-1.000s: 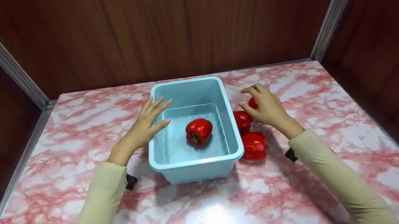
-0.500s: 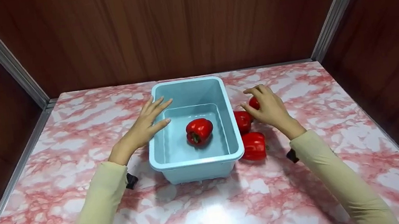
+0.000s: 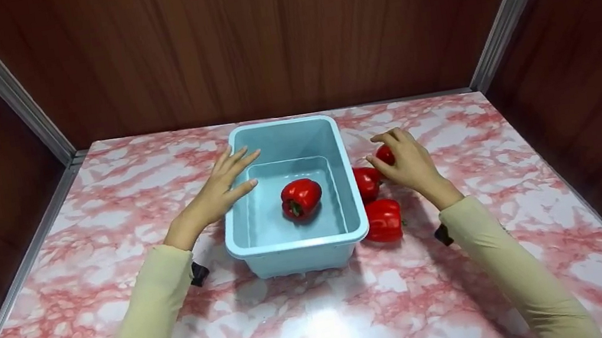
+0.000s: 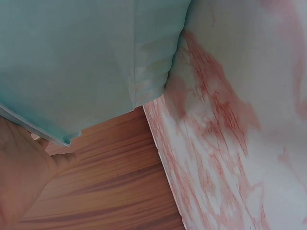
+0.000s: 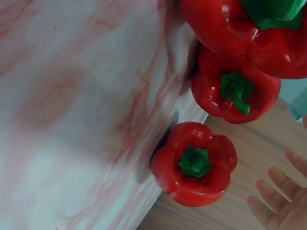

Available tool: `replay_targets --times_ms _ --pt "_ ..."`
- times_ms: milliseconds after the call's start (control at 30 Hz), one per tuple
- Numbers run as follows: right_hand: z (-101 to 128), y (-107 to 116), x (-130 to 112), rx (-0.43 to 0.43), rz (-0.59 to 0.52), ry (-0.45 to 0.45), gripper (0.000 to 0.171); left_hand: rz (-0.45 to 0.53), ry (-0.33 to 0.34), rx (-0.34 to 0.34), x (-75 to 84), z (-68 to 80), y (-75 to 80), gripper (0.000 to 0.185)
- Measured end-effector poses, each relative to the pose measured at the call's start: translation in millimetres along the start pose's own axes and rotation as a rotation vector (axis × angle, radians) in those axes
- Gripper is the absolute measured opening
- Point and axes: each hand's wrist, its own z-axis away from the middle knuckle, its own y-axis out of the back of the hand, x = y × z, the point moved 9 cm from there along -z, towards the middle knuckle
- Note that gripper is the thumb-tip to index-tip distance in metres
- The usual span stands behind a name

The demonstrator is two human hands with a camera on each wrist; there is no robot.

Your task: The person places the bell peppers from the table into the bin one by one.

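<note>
A light blue plastic bin (image 3: 349, 185) stands on the marble table with one red bell pepper (image 3: 300, 197) inside. Three more red peppers lie right of the bin: a near one (image 3: 383, 220), a middle one (image 3: 365, 182) and a far one (image 3: 385, 154). My left hand (image 3: 219, 190) rests with straight fingers on the bin's left rim; the left wrist view shows the bin wall (image 4: 86, 62) and my palm (image 4: 19, 177). My right hand (image 3: 406, 162) hovers over the far pepper with loosely curved fingers. In the right wrist view its fingertips (image 5: 276, 203) stay apart from the pepper (image 5: 194, 163).
The pink-and-white marble tabletop (image 3: 324, 320) is enclosed by brown wood walls at the back (image 3: 257, 38) and both sides. Metal strips run along the left edge (image 3: 23, 264) and the corners.
My right hand has drifted slightly to the right above the far pepper. The left hand, the bin and the peppers have not moved.
</note>
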Motion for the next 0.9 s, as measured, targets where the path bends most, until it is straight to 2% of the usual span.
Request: replay_targets --times_ms 200,900 --pt "1 1 2 0.02 0.007 0.01 0.04 -0.013 -0.024 0.01 1.4 -0.8 0.6 0.059" --pt "4 -5 10 -0.01 0.016 -0.01 0.041 0.002 -0.02 0.016 0.5 -1.0 0.2 0.056"
